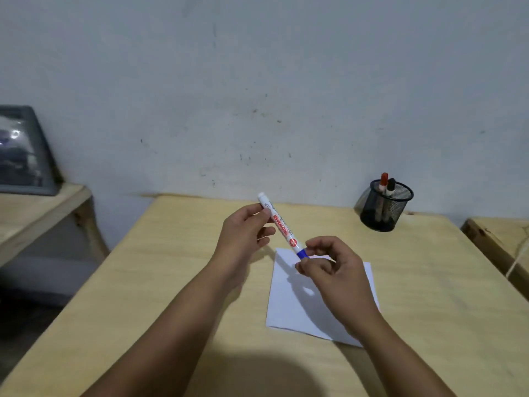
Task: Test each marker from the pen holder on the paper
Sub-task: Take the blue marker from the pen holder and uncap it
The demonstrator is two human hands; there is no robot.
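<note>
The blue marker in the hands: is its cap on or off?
On. The blue cap sits on the marker, pinched by the right hand; the left hand holds the barrel.

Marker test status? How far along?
Early. The paper shows no marks where visible. In hand: the left hand holds the blue-capped marker by its barrel while the right hand pinches the blue cap, cap on. Left: the red and black markers in the pen holder.
</note>
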